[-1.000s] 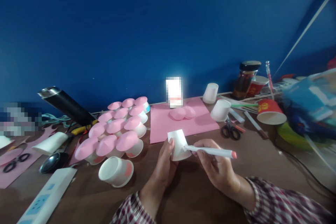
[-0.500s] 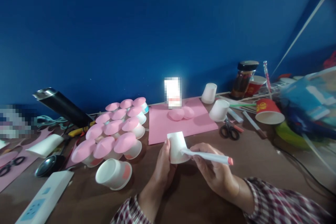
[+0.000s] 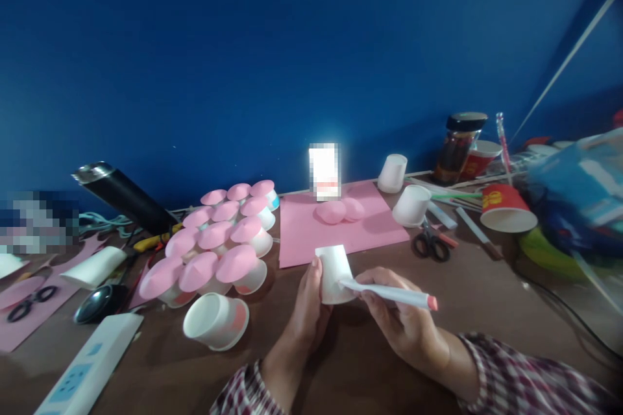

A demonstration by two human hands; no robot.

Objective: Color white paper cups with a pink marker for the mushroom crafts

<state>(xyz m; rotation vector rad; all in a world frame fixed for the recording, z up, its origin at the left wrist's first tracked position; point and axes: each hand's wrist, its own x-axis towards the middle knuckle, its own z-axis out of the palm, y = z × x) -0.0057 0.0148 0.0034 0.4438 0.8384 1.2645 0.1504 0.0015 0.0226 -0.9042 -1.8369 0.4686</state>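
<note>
My left hand (image 3: 307, 305) is closed around the side of a white paper cup (image 3: 335, 272), its narrow end facing up and away. In my right hand (image 3: 403, 324) is a white marker pen (image 3: 389, 292) with an orange-red end, held like a writing tool. The marker's tip meets the cup's side; any mark there is too small to make out. Left of my hands a paper cup with an orange patch (image 3: 238, 316) lies tilted on the table. Beyond it stand several cups topped with pink paper cones (image 3: 237, 264).
Behind the cup lies a pink sheet (image 3: 302, 233) with pink paper discs (image 3: 331, 211). To the right are two white cups (image 3: 411, 205), black-handled scissors (image 3: 431, 247), a red cup (image 3: 506, 207) and a jar (image 3: 457, 149). A power strip (image 3: 92, 363) and a black flask (image 3: 126, 198) are at left.
The whole view has shifted slightly, so everything appears a little further right. Both hands keep their hold on the cup and the marker, with the tip still at the cup's side.
</note>
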